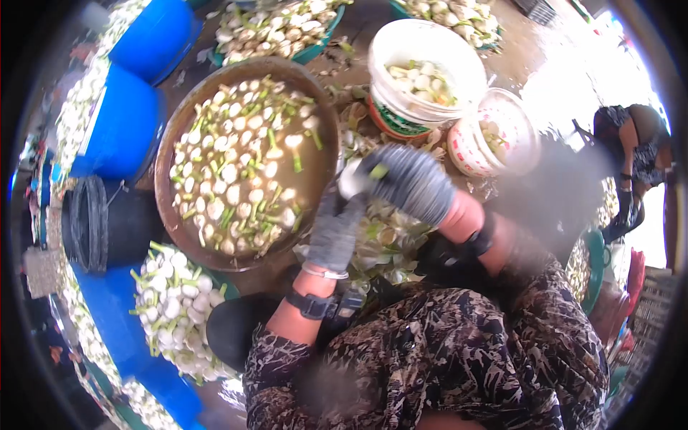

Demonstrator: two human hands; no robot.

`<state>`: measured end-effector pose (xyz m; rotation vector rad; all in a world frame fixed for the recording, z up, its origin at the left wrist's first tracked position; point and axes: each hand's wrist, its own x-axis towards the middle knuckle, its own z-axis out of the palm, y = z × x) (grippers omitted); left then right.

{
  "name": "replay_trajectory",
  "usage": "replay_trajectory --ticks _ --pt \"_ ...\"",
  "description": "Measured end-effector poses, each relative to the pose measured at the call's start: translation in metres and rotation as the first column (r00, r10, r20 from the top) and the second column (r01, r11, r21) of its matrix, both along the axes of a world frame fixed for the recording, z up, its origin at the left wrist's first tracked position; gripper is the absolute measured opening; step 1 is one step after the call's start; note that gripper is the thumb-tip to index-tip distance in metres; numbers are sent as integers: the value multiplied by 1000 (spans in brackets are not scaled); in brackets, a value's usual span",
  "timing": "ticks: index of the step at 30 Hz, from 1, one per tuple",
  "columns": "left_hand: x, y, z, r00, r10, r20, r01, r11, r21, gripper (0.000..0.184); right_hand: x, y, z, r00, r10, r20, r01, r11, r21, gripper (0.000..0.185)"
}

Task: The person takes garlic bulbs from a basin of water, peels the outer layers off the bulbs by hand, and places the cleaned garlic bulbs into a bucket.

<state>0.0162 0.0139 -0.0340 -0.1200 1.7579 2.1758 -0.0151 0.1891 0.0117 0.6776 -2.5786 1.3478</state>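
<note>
My left hand (335, 228), in a grey glove, is closed around a white onion (351, 179). Against that onion presses my right hand (407, 183), also gloved, its fingers curled and partly smeared by motion. A bit of green shows at the right fingers; whether they grip a tool is hidden. Both hands are just right of a wide brown basin (163, 179), where many white onions with green stems float in murky water. Loose peelings (390, 244) lie on the ground below the hands.
Ahead stand a white bucket (430, 32) with onions inside and a smaller white bucket (466, 154) with red marks. Blue tubs (125, 122), a black bucket (86, 222) and an onion heap (175, 308) are left. Another person (631, 143) bends at the far right.
</note>
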Motion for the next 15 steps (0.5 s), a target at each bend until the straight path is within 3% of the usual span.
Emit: replay_trajectory --ticks 2,3,4,6,7,8,9,10,11,12,15 --pt "4 -8 -30 969 -4 -248 3 1000 -8 37 -35 27 -7 973 -210 -98 220 970 105 20" --pt "5 -12 -40 945 7 -326 -12 1000 -11 37 -61 48 -11 930 -340 -138 350 935 62 20" --pt "5 -13 -36 946 -24 -323 14 999 -31 36 -79 61 -13 866 -470 -173 479 878 13 20" --pt "5 -16 -21 946 -36 -321 22 999 -47 36 -93 53 8 777 -626 -66 624 751 215 26" --pt "6 -17 -13 976 32 -214 -23 999 41 35 -101 47 -4 807 -575 -134 587 759 281 33" --pt "8 -21 -10 992 85 -98 -72 990 125 34 -111 38 -27 880 -470 -67 468 835 291 34" --pt "8 -26 -18 972 74 -222 -70 997 23 34 -91 -15 -3 891 -452 45 398 825 401 31" --pt "7 -31 -27 939 61 -340 -92 993 -78 34 -95 -28 -42 985 -144 94 111 952 286 36" --pt "5 -34 -29 938 117 -327 -135 990 -32 34 -87 -69 -32 924 -175 340 -7 881 473 43" --pt "4 -38 -25 944 155 -290 -148 988 48 33 -89 -99 -57 879 -193 436 -127 787 604 44" --pt "2 -50 -5 962 252 -106 -224 949 222 33 -94 -151 -123 846 -55 530 -376 644 667 46"
